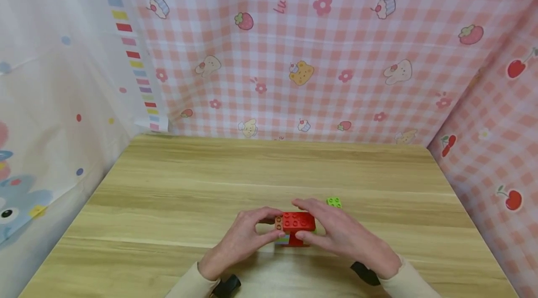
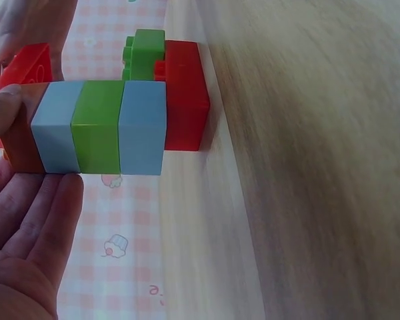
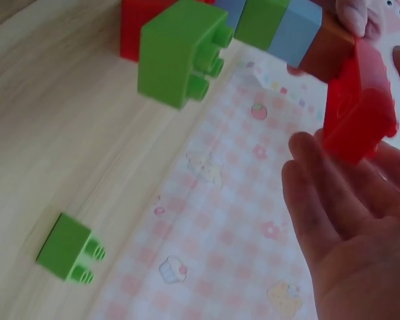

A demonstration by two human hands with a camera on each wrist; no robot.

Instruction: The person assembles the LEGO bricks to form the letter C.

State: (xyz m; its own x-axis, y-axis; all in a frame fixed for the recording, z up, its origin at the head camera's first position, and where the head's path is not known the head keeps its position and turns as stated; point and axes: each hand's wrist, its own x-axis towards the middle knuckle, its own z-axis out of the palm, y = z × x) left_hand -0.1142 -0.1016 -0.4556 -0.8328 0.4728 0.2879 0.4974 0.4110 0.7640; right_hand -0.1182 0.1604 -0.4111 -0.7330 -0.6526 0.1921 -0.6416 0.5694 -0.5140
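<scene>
A column of blue, green (image 2: 97, 127) and light-blue bricks rises from a red base brick (image 2: 187, 97), topped by an orange brick (image 2: 23, 127). My left hand (image 1: 239, 239) pinches the orange brick between thumb and fingers. A red brick (image 1: 298, 221) sits at the column's top, jutting out to the right and looking tilted in the right wrist view. Around this upper red brick my right hand (image 1: 342, 232) spreads its thumb and fairly straight fingers; contact is unclear. Beside the column, a green brick (image 3: 180, 57) stands on the base.
A loose small green brick (image 1: 334, 202) lies on the wooden table (image 1: 189, 172), behind the right hand. Patterned cloth (image 1: 269, 55) hangs at the back and both sides. Black straps (image 1: 227, 286) are on the wrists.
</scene>
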